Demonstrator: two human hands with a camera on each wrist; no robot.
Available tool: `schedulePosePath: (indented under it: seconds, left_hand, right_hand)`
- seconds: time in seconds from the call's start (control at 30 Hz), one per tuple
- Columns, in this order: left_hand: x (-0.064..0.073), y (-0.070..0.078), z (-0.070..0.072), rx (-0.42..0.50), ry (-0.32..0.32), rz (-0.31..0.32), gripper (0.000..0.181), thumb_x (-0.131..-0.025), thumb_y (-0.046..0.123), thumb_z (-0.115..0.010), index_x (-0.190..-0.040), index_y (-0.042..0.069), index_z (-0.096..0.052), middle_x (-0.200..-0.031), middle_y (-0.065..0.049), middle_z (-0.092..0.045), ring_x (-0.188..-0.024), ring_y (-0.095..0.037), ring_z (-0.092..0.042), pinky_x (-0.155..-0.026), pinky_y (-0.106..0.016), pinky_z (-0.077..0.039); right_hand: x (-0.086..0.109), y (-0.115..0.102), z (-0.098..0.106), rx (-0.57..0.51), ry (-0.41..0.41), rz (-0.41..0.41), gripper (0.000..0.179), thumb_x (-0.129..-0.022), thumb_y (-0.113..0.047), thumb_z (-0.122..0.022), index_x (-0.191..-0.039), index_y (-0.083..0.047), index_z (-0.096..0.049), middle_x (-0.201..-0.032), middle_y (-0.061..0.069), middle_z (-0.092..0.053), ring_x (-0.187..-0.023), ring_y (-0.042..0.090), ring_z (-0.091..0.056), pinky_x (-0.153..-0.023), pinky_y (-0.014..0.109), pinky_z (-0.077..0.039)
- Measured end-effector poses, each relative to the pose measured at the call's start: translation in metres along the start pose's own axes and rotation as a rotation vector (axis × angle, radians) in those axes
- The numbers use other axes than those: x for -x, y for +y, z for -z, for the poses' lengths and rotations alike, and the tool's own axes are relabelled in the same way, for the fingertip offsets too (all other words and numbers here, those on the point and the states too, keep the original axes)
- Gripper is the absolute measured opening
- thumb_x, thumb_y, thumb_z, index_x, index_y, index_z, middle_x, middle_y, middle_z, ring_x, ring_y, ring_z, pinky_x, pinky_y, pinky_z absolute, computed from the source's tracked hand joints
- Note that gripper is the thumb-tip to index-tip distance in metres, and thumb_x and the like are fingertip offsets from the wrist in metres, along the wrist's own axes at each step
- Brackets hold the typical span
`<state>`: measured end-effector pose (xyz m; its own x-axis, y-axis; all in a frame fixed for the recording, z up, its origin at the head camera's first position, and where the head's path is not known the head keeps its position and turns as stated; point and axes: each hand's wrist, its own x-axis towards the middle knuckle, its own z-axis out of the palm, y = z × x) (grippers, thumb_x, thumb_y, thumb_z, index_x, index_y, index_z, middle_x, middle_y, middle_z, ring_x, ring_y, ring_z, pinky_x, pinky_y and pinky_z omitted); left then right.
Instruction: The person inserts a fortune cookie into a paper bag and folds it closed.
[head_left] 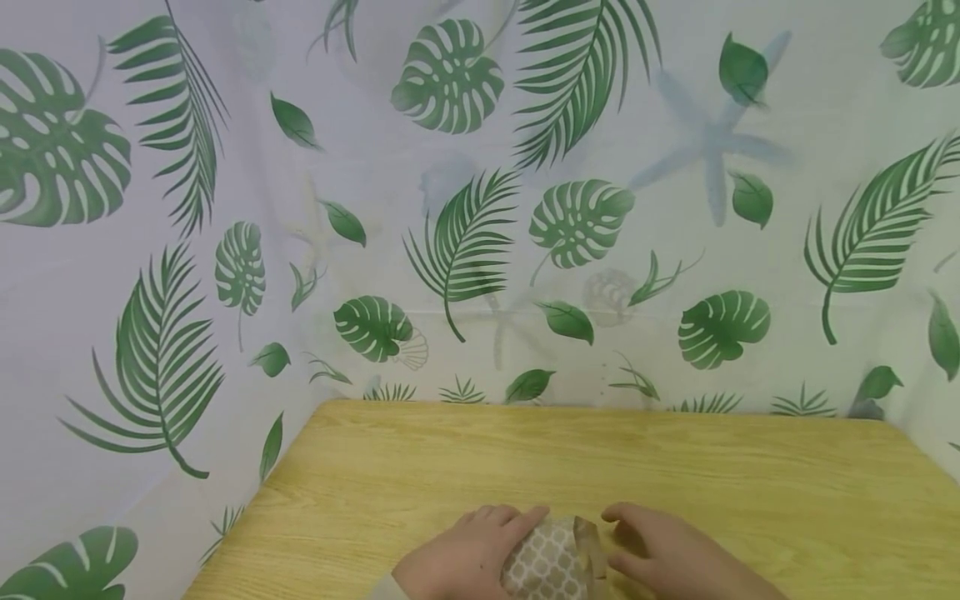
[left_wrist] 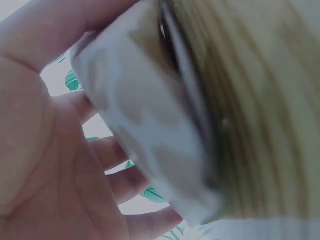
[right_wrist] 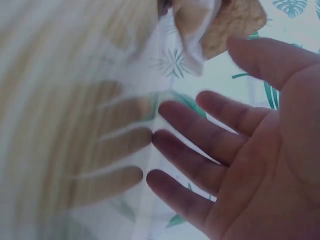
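Observation:
A small tan packet with a white lattice pattern (head_left: 546,562) lies on the table at the bottom middle of the head view. From its left side my left hand (head_left: 465,554) holds it, thumb and fingers spread around it. In the left wrist view the packet (left_wrist: 145,105) sits between thumb and fingers, its underside close to the wood. Its right end shows a plain brown folded flap (head_left: 591,546). Just right of that flap is my right hand (head_left: 667,550), fingers loosely bent and holding nothing. The right wrist view shows the fingertips near the table and the brown end (right_wrist: 235,27) beyond the thumb.
The yellow wood-grain table (head_left: 450,458) spreads out beneath both hands. White sheeting (head_left: 480,250) printed with green leaves hangs behind the table's far edge and along its left and right sides.

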<state>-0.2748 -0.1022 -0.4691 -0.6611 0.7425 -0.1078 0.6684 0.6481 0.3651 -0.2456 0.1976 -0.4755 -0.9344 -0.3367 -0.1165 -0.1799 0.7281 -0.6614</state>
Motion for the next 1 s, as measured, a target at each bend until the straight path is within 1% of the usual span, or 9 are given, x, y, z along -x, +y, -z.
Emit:
schedulePosePath:
  seconds: [0.1,0.17,0.27,0.43,0.53,0.63,0.83,0.9,1.0]
  left_hand:
    - [-0.002,-0.001,0.001,0.056,0.015,0.017,0.102,-0.078,0.073,-0.072,-0.161,0.038,-0.023,-0.142,0.008,-0.049,-0.126,-0.013,-0.048,-0.099,-0.041,-0.048]
    - [-0.002,-0.001,0.001,0.082,0.035,0.020,0.104,-0.077,0.071,-0.074,-0.161,0.039,-0.022,-0.142,0.007,-0.049,-0.125,-0.012,-0.048,-0.096,-0.040,-0.049]
    - [-0.003,-0.001,0.000,0.115,0.072,0.037,0.106,-0.076,0.062,-0.080,-0.161,0.040,-0.021,-0.142,0.006,-0.048,-0.121,-0.011,-0.048,-0.092,-0.038,-0.050]
    - [-0.004,0.002,0.002,0.208,0.158,0.081,0.115,-0.068,0.045,-0.086,-0.161,0.042,-0.018,-0.143,0.004,-0.046,-0.110,-0.008,-0.050,-0.083,-0.033,-0.052]
    - [-0.006,0.004,0.004,0.276,0.205,0.106,0.115,-0.069,0.046,-0.086,-0.161,0.041,-0.016,-0.145,0.004,-0.043,-0.110,-0.008,-0.049,-0.085,-0.035,-0.051]
    - [-0.008,0.006,0.006,0.336,0.251,0.110,0.115,-0.071,0.048,-0.086,-0.162,0.038,-0.017,-0.146,0.005,-0.043,-0.113,-0.008,-0.048,-0.093,-0.037,-0.049]
    - [-0.011,0.012,0.007,0.386,0.327,0.067,0.114,-0.074,0.048,-0.086,-0.163,0.026,-0.019,-0.140,0.007,-0.047,-0.117,-0.009,-0.048,-0.100,-0.038,-0.046]
    - [-0.011,0.013,0.006,0.385,0.334,0.064,0.113,-0.075,0.048,-0.085,-0.163,0.026,-0.019,-0.141,0.008,-0.046,-0.120,-0.009,-0.047,-0.102,-0.039,-0.045]
    - [-0.012,0.017,0.005,0.384,0.329,0.056,0.112,-0.077,0.047,-0.085,-0.163,0.025,-0.017,-0.144,0.007,-0.045,-0.124,-0.010,-0.046,-0.104,-0.041,-0.044]
  right_hand:
    - [0.001,0.002,0.004,0.009,-0.009,0.009,0.022,-0.098,-0.024,-0.066,-0.116,-0.010,-0.065,-0.104,-0.001,-0.068,-0.094,0.022,-0.064,-0.081,0.053,-0.054]
    - [0.003,0.003,0.006,0.014,-0.015,0.018,0.013,-0.099,-0.019,-0.064,-0.109,-0.011,-0.066,-0.101,-0.001,-0.068,-0.090,0.021,-0.063,-0.077,0.051,-0.054]
    - [0.005,0.005,0.009,0.001,-0.029,0.008,0.012,-0.100,-0.023,-0.064,-0.105,-0.013,-0.066,-0.101,-0.002,-0.068,-0.090,0.021,-0.063,-0.077,0.052,-0.054]
    - [0.007,0.006,0.012,-0.058,-0.072,0.082,0.018,-0.100,-0.031,-0.064,-0.107,-0.014,-0.066,-0.103,-0.003,-0.068,-0.093,0.021,-0.064,-0.077,0.049,-0.055]
    - [0.009,0.001,0.012,-0.145,-0.118,0.131,0.024,-0.101,-0.033,-0.063,-0.113,-0.012,-0.066,-0.105,-0.002,-0.069,-0.094,0.021,-0.065,-0.077,0.043,-0.056]
    - [0.010,-0.010,0.009,-0.229,-0.162,0.150,0.035,-0.103,-0.035,-0.061,-0.127,-0.010,-0.062,-0.115,0.000,-0.069,-0.102,0.021,-0.065,-0.082,0.040,-0.055]
    - [0.011,-0.034,0.001,-0.382,-0.193,0.151,0.060,-0.107,-0.040,-0.051,-0.153,-0.005,-0.038,-0.137,0.011,-0.059,-0.115,0.028,-0.062,-0.093,0.044,-0.053]
    - [0.011,-0.038,-0.002,-0.429,-0.194,0.143,0.065,-0.107,-0.041,-0.050,-0.156,-0.003,-0.031,-0.138,0.014,-0.057,-0.113,0.029,-0.061,-0.093,0.047,-0.052]
    - [0.010,-0.043,-0.006,-0.453,-0.180,0.118,0.065,-0.107,-0.043,-0.050,-0.153,-0.002,-0.033,-0.127,0.014,-0.061,-0.105,0.028,-0.061,-0.089,0.048,-0.052]
